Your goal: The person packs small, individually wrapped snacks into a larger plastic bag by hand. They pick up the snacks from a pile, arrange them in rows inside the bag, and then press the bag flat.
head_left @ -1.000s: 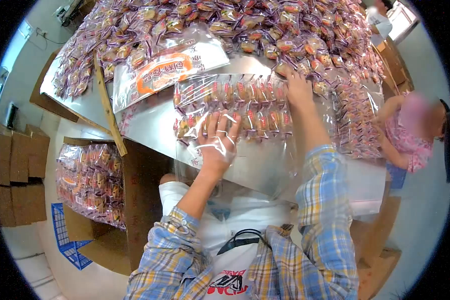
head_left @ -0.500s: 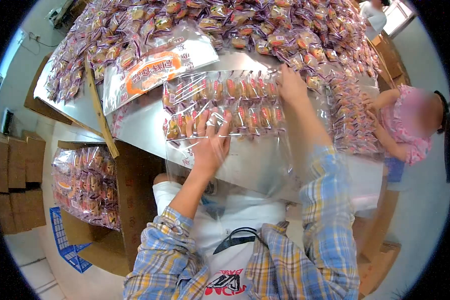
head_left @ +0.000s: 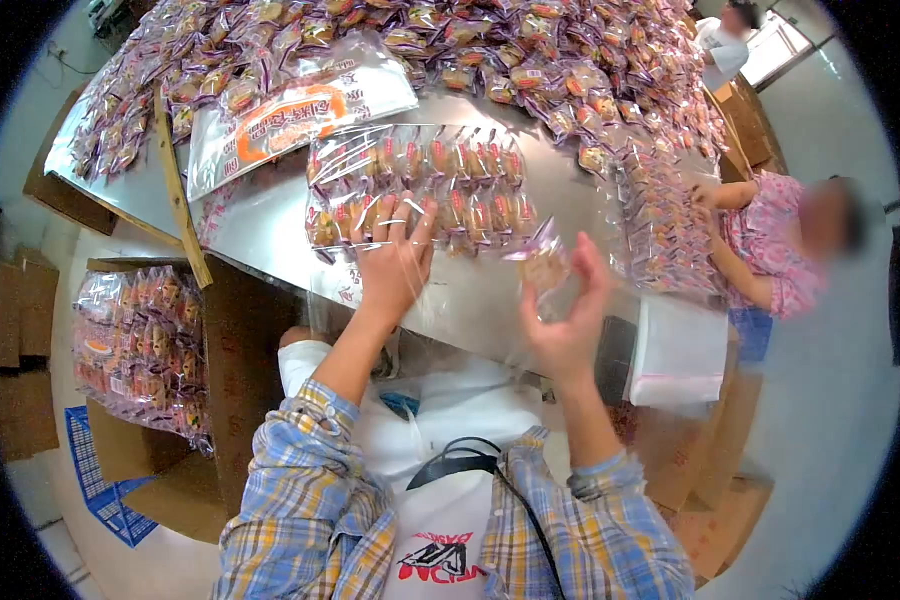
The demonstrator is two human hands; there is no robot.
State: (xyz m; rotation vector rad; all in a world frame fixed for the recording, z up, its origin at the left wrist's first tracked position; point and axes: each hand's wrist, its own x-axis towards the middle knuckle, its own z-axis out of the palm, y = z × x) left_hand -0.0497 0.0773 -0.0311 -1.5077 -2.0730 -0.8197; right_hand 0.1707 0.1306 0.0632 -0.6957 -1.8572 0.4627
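A clear plastic bag (head_left: 440,262) lies on the metal table, holding two rows of individually wrapped pastries (head_left: 470,160). My left hand (head_left: 395,265) is spread over the near row, fingers apart and pressing on the bag's film. To its right, my right hand (head_left: 570,325) is bent round a single wrapped pastry (head_left: 544,268), which sits between thumb and fingers near the lower right corner of the rows. Motion blurs this hand and the pastry somewhat. At the upper left of the bag lies a flat printed bag (head_left: 300,120) with an orange label.
Loose wrapped pastries (head_left: 530,50) are heaped across the table's far side. A wooden strip (head_left: 178,185) edges the left. A filled pack stands in a cardboard box (head_left: 250,380). White bags (head_left: 680,350) stack at right, near a person in pink (head_left: 770,235) handling rows of pastries.
My right hand has come back from the far end of the rows toward me and now has a wrapped pastry in it. My left hand stays on the bag.
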